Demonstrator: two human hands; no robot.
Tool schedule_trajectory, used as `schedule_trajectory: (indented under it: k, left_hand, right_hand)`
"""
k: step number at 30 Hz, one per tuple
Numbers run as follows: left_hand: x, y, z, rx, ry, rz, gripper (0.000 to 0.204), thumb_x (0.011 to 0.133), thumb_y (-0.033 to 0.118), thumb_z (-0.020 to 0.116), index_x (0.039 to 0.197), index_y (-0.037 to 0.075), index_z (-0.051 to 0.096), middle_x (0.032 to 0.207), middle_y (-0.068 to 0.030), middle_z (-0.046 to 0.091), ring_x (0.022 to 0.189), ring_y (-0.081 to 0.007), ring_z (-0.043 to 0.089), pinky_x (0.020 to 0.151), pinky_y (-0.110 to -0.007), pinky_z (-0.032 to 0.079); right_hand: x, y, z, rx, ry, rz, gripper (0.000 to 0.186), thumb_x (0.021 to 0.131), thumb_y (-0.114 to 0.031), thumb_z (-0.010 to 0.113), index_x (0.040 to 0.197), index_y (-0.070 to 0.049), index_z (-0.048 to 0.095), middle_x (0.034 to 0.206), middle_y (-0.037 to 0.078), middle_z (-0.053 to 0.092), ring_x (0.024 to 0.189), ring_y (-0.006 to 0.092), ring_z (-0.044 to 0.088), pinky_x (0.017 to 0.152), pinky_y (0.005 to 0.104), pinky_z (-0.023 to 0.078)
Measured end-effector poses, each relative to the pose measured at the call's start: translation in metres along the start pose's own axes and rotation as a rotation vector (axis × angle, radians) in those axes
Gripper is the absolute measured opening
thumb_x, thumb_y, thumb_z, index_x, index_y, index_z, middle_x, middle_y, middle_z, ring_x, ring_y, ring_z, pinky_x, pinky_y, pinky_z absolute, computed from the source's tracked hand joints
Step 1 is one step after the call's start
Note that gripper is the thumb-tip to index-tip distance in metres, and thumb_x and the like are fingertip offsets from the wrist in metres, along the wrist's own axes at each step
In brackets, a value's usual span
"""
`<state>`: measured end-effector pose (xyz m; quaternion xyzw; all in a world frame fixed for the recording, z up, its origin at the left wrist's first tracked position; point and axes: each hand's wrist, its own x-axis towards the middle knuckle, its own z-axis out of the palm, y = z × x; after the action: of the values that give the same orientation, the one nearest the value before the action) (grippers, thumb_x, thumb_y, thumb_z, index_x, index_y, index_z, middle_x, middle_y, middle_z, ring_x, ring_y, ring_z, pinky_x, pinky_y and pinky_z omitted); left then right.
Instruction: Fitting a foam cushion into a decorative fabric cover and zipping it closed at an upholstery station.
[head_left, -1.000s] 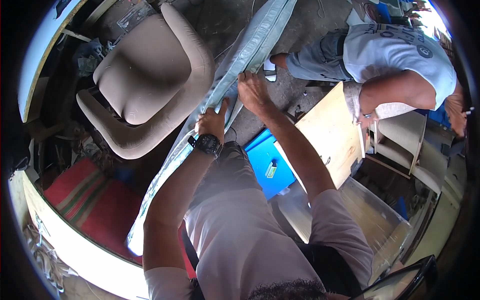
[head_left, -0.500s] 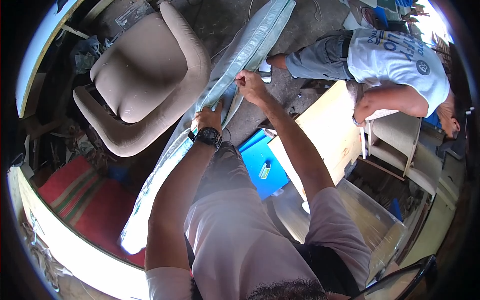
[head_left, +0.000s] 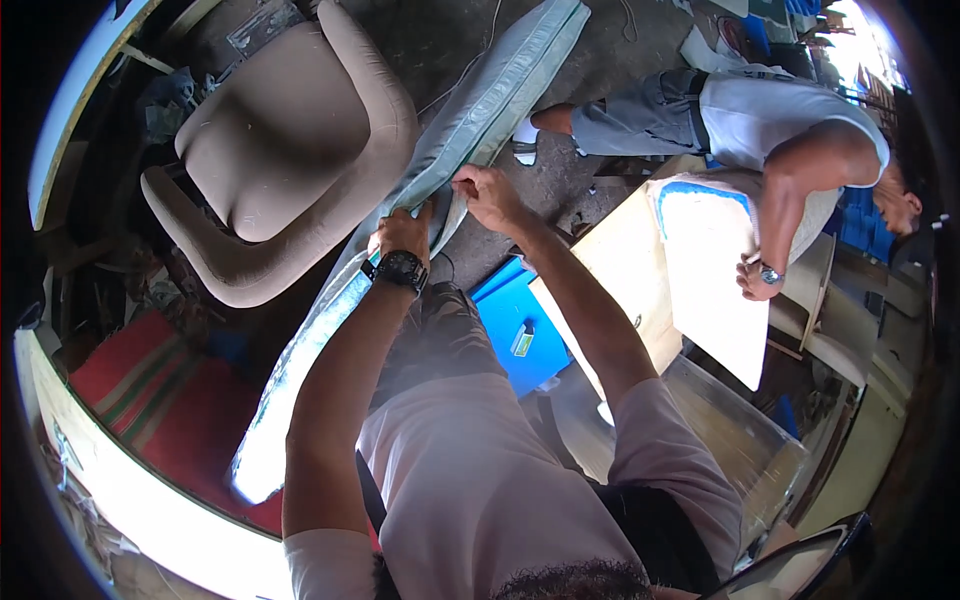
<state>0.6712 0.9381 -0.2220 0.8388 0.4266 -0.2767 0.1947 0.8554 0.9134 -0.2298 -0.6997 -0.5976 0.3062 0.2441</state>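
Observation:
A long, pale grey-green shiny cushion (head_left: pixel 490 95) stands on its narrow side, running from the lower left to the top. My left hand (head_left: pixel 402 232), with a black watch on its wrist, closes round the cushion's edge near its middle. Just to the right, my right hand (head_left: pixel 490 195) pinches with thumb and fingers at the cushion's open-looking seam. Whether it holds a zip pull or the fabric edge is too small to tell. A loose flap of cover hangs between the two hands.
A beige upholstered armchair (head_left: pixel 290 130) stands close on the left, above a red striped cloth (head_left: pixel 150 390). On the right, a co-worker (head_left: pixel 800 130) leans over a pale padded panel (head_left: pixel 715 270) on a wooden table (head_left: pixel 610 260). A blue sheet (head_left: pixel 515 320) lies by my legs.
My right hand has slid along the seam toward me and closer to my left hand. The co-worker has brought the padded panel onto the table and bent over it.

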Motion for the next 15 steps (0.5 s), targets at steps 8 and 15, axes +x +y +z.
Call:
schedule_trajectory:
  k: [8,15]
  left_hand:
    - [-0.035,-0.039,-0.005,-0.279,0.363,0.168,0.104,0.062,0.021,0.083,0.153,0.027,0.033,0.117,-0.0170,0.053,0.101,-0.0369,0.060,0.084,-0.048,0.052]
    - [-0.027,-0.041,0.037,-0.606,0.681,0.207,0.098,0.071,0.060,0.078,0.149,0.012,0.043,0.125,-0.0271,0.052,0.121,-0.0455,0.050,0.105,-0.055,0.039]
  right_hand:
    - [-0.033,-0.015,0.053,0.541,0.351,0.322,0.018,0.095,-0.018,0.067,0.101,-0.001,0.065,0.082,0.004,0.067,0.067,0.0095,0.063,0.059,0.0282,0.051]
    - [-0.116,0.016,0.117,1.002,0.369,0.514,0.030,0.103,-0.026,0.050,0.084,-0.004,0.059,0.066,0.004,0.058,0.060,0.0151,0.057,0.057,0.0321,0.045]
